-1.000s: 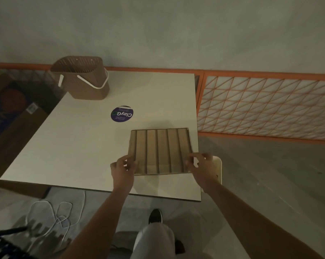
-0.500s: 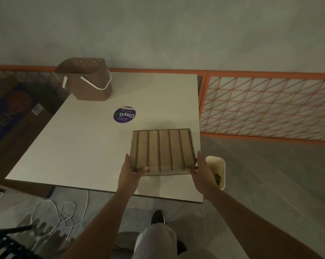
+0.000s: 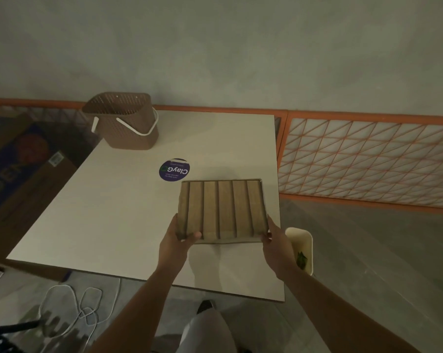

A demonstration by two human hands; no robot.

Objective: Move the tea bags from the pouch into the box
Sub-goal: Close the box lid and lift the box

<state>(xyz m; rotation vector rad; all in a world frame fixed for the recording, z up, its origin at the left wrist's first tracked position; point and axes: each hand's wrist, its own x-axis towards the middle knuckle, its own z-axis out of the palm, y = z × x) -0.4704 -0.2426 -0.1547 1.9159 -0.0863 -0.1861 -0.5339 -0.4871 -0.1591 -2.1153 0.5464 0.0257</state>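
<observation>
Both hands gripping box: left hand (image 3: 176, 244) thumb pressing over near-left corner, right hand (image 3: 272, 238) clasping near-right edge | box (image 3: 221, 207) sitting lower centre on table (image 3: 113, 212), now being grasped from sides rather than fingertips | pouch not showing | basket (image 3: 123, 121) upper left | loading not yet starting.

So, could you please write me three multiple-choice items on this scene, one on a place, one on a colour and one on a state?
1. Where does the perforated basket stand?
A. far left corner of the table
B. on the floor
C. beside the box

2. What colour is the round sticker?
A. red
B. purple
C. yellow

3. How is the divided box held?
A. by one hand only
B. untouched
C. by both hands at its near corners

Answers: 1 A, it sits at the table's far left corner; 2 B, its face is purple with white lettering; 3 C, the left hand and right hand each grip a near corner.
</observation>
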